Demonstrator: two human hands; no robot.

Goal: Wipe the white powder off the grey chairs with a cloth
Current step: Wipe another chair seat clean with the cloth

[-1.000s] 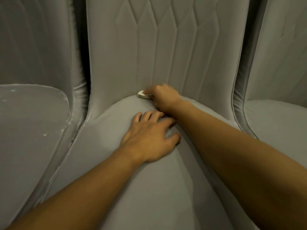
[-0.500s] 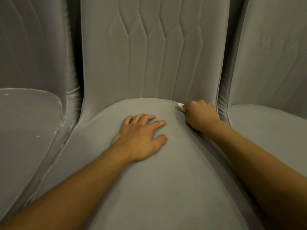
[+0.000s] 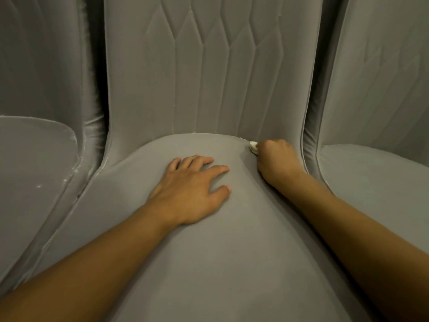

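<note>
Head view first: at the far left we see the left chair [image 3: 34,170], its grey seat flecked with white powder [image 3: 39,186], with more of it showing as pale streaks along the seat's right edge and the piping beside it. Just beside it stands the middle chair [image 3: 209,263], which fills most of our view; its seat bulges toward us and its quilted backrest [image 3: 185,77] rises behind with stitched diamond lines. On that seat, a little left of centre, we find the left hand [image 3: 192,189] lying palm down, fingers straight and slightly spread, thumb out to the right, pressing flat on the fabric and holding nothing. Its bare forearm runs back to the lower left corner. Further right, where the seat meets the backrest, we see a thin pale line of powder in the crease, and at its right end the cloth [image 3: 253,147], a small white wad touching the seam. The right hand [image 3: 277,159] is curled into a fist around it, so only the cloth's tip shows at the knuckles. That hand sits at the seat's rear right corner, close to the chair's side piping. Past the dark gap we see the right chair [image 3: 371,177], its grey seat and back partly in view.
</note>
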